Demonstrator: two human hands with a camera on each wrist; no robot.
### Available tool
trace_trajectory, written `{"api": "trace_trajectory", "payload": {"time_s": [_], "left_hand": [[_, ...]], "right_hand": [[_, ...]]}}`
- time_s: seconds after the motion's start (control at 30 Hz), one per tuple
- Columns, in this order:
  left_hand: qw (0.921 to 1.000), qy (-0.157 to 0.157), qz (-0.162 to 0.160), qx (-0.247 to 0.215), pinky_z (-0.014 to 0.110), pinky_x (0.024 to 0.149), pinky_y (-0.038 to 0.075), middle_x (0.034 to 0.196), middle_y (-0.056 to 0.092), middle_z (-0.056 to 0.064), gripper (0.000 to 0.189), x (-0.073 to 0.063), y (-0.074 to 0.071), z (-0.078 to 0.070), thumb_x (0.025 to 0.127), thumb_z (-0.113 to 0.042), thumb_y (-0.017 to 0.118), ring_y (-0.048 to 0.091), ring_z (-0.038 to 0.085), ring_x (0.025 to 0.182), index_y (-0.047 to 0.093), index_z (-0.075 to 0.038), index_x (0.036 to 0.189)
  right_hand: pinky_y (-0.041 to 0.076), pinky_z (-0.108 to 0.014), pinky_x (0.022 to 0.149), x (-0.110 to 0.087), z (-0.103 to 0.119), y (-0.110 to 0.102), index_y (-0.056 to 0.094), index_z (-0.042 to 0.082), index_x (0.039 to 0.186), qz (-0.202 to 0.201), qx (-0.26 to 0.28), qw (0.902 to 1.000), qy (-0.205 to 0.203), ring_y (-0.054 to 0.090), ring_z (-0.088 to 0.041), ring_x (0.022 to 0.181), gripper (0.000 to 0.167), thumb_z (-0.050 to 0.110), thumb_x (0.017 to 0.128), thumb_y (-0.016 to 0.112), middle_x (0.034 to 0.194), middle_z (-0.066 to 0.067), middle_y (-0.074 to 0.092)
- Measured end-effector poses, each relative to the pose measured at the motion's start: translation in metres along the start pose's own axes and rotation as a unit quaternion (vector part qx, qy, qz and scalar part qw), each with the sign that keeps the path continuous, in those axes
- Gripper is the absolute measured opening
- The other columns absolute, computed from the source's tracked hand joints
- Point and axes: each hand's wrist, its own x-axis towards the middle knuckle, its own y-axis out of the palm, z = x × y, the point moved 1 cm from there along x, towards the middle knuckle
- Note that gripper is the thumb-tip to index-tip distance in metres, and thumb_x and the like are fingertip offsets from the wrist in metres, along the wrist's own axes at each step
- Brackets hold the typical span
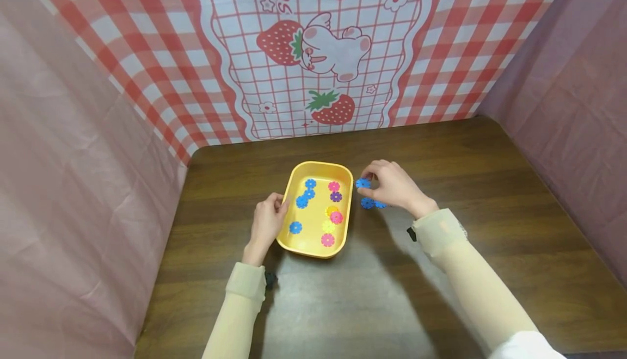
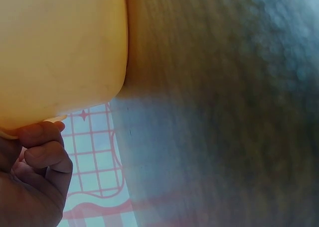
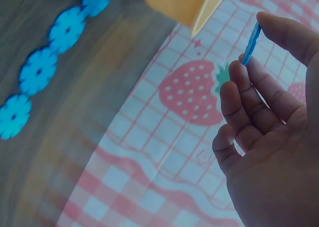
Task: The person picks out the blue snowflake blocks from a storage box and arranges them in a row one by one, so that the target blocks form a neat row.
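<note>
A yellow plastic tray (image 1: 349,206) sits on the table. My left hand (image 1: 266,220) grips its left rim, fingers curled at the edge in the left wrist view. Just beyond the tray's right side, my right hand (image 1: 395,186) pinches a blue snowflake disc (image 3: 251,42) edge-on between thumb and fingertips. Several more blue discs (image 3: 39,71) lie in a row on the table below that hand, partly hidden by it in the head view. Inside the tray, blue discs (image 1: 295,228) lie on the left; pink discs (image 1: 327,240), yellow ones and a purple disc (image 1: 335,197) are on the right.
The brown wooden table (image 1: 220,185) extends around the tray. Behind it hangs a red-and-white checked cloth (image 1: 235,49) with strawberries on it. Pink curtains (image 1: 73,185) flank both sides.
</note>
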Motion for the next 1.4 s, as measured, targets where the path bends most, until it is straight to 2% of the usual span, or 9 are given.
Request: {"api": "trace_trajectory", "payload": {"time_s": [0.27,0.5,0.9,1.4], "left_hand": [[0.9999,-0.010,0.006,-0.002,0.032,0.055,0.045,0.069,0.059,0.005,0.023,0.000,-0.001,-0.001,0.098,-0.020,0.065,0.054,0.019,0.058,0.070,0.003,0.103],[0.9999,-0.007,0.007,-0.004,0.032,0.055,0.046,0.069,0.060,0.005,0.022,-0.001,-0.001,0.000,0.097,-0.018,0.066,0.055,0.019,0.058,0.070,0.003,0.103],[1.0000,0.001,0.002,0.000,0.032,0.056,0.047,0.069,0.060,0.006,0.022,0.000,0.000,0.000,0.097,-0.017,0.066,0.055,0.019,0.058,0.070,0.004,0.103],[0.9999,-0.010,0.012,-0.005,0.031,0.055,0.046,0.071,0.061,0.006,0.022,0.000,-0.001,-0.001,0.097,-0.017,0.066,0.055,0.019,0.059,0.070,0.003,0.105]], "right_hand": [[0.048,-0.040,0.075,-0.014,-0.024,-0.003,0.073,0.006,0.097,-0.017,0.002,0.9998,0.013,0.060,-0.027,0.084,0.032,0.031,0.081,0.082,0.092,-0.006,0.067],[0.047,-0.043,0.077,-0.026,-0.045,-0.005,0.072,0.006,0.097,-0.032,0.000,0.9992,0.025,0.059,-0.024,0.083,0.029,0.028,0.081,0.083,0.093,-0.006,0.067],[0.047,-0.048,0.080,-0.051,-0.078,-0.010,0.070,0.001,0.106,-0.028,0.017,0.9969,0.072,0.058,-0.030,0.090,0.033,0.021,0.082,0.082,0.100,-0.014,0.066],[0.046,-0.046,0.076,-0.071,-0.111,-0.005,0.070,-0.002,0.103,-0.035,0.010,0.9953,0.090,0.057,-0.029,0.083,0.034,0.020,0.082,0.083,0.097,-0.015,0.066]]}}
